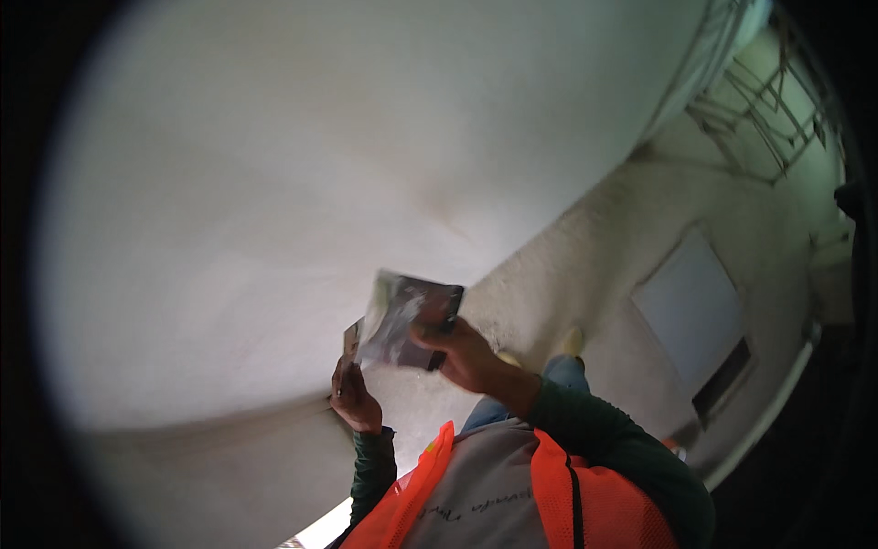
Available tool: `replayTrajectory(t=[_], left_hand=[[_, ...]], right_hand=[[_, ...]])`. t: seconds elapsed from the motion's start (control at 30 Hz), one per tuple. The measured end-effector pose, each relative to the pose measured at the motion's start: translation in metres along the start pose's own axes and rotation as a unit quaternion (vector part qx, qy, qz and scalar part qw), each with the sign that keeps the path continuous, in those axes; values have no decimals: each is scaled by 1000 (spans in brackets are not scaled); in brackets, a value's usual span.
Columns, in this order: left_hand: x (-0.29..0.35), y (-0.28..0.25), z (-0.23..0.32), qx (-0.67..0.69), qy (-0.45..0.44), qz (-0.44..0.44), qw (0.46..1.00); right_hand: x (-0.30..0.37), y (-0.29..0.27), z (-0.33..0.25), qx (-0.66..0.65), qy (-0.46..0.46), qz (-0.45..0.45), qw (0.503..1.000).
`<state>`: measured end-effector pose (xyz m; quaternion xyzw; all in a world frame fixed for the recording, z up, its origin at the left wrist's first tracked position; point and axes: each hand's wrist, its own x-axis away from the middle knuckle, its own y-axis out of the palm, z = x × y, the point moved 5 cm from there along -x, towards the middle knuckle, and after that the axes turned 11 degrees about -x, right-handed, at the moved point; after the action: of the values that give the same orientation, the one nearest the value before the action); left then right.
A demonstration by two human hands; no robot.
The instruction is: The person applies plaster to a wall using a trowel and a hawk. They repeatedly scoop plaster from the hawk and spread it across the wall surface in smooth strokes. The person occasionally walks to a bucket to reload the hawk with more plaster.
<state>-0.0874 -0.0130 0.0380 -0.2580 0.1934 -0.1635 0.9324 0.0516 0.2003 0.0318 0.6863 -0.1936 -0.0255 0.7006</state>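
My right hand [474,359] grips a flat, dark, roughly rectangular piece [409,316] by its right side, thumb across its face. Pale smears streak its surface, and its left side is whitish and blurred; I cannot make out its exact kind. Closed around a small, narrow flat piece [352,338], my left hand [354,399] is just left of and below the dark one. That small piece stands up from the fingers close to the whitish edge; whether the two touch, I cannot tell. Both are held in front of a pale wall.
A broad whitish wall [256,201] fills the left and upper area, meeting the concrete floor [585,265]. On the floor at right lies a pale rectangular board [692,306] with a dark strip by its lower end. A metal frame [759,114] stands at upper right.
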Motion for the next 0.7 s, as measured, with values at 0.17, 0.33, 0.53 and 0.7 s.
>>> replayTrajectory(t=[0.17, 0.33, 0.53, 0.7], left_hand=[[17, 16, 24, 193, -178, -15, 965], [31, 34, 45, 207, -290, -25, 934], [35, 28, 54, 173, -305, 9, 936], [29, 25, 59, 163, -283, -22, 945]], right_hand=[[-34, -172, -41, -8, -131, 207, 969], [-102, -334, -33, 6, -170, 420, 891], [-214, -347, -16, 136, -283, 422, 850], [-254, -273, -23, 149, -271, 514, 800]])
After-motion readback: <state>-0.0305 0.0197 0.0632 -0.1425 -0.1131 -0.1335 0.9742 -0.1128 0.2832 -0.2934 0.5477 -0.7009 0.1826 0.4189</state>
